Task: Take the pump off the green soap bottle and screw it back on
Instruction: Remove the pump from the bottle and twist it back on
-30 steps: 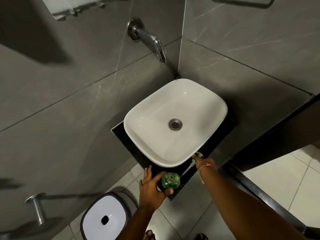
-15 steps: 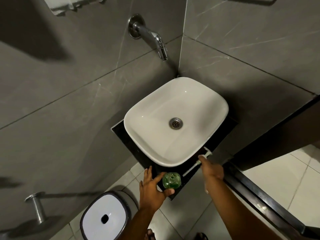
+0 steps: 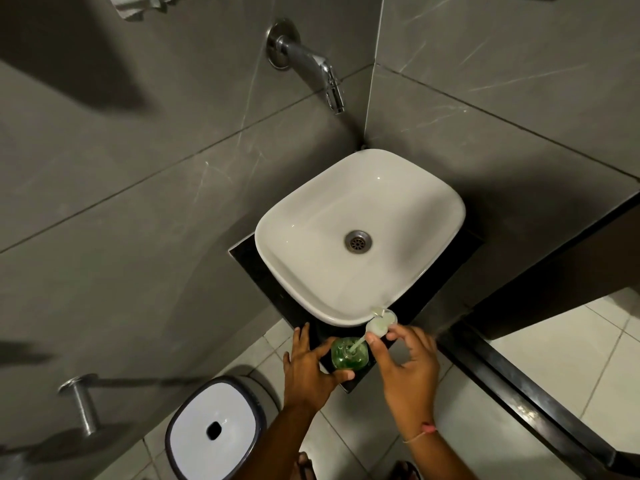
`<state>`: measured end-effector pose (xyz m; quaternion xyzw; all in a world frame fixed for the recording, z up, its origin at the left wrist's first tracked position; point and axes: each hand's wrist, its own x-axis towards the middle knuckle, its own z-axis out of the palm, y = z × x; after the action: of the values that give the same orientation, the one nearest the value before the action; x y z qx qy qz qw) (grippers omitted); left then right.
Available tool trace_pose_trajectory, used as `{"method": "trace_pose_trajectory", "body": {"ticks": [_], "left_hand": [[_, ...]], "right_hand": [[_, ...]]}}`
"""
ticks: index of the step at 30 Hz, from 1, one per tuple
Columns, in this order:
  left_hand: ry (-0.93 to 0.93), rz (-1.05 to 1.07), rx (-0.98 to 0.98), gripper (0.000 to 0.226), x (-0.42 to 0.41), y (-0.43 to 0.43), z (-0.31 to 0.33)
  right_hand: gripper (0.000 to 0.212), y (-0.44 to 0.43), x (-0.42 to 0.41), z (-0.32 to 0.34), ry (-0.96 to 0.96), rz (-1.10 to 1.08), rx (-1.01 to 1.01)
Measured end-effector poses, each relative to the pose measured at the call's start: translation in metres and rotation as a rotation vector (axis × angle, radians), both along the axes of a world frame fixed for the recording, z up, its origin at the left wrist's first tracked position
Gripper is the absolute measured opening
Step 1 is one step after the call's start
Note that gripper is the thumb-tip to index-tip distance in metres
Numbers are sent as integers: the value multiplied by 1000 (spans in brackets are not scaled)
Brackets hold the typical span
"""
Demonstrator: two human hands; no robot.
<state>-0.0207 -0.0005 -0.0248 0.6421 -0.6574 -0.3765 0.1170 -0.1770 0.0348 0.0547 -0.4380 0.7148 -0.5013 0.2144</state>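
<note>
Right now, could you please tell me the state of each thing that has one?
green soap bottle: upright, open, steadied by left hand
pump: unscrewed, tube dipping into bottle neck, pinched by right hand
tap: no water running
basin: empty
bin: lid closed

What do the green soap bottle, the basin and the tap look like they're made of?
Soap bottle: clear green, see-through with the pump's tube visible inside, so likely plastic, possibly glass. Basin: glossy white, smooth with soft highlights, probably glazed ceramic. Tap: shiny silver with mirror-like reflections, likely chromed metal.
</note>
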Motion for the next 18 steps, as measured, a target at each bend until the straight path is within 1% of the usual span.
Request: {"method": "trace_pose_trajectory", "body": {"ticks": [4,7,11,16,18], "left_hand": [[6,8,-16,72,-1,1,-1],[-13,0,-34,70,0,1,-2],[-32,-20,-62,68,1,0,-4],[-51,-26,-68,70,1,0,-6],[-60,-28,-75,70,1,1,-7]], "right_hand": [[29,4,5,-28,47,82,40],[31,9,9,-43,155,147,101],[35,9,12,-52,274,163,163],[29,4,15,-51,242,135,213],[33,1,18,-50,225,126,238]]}}
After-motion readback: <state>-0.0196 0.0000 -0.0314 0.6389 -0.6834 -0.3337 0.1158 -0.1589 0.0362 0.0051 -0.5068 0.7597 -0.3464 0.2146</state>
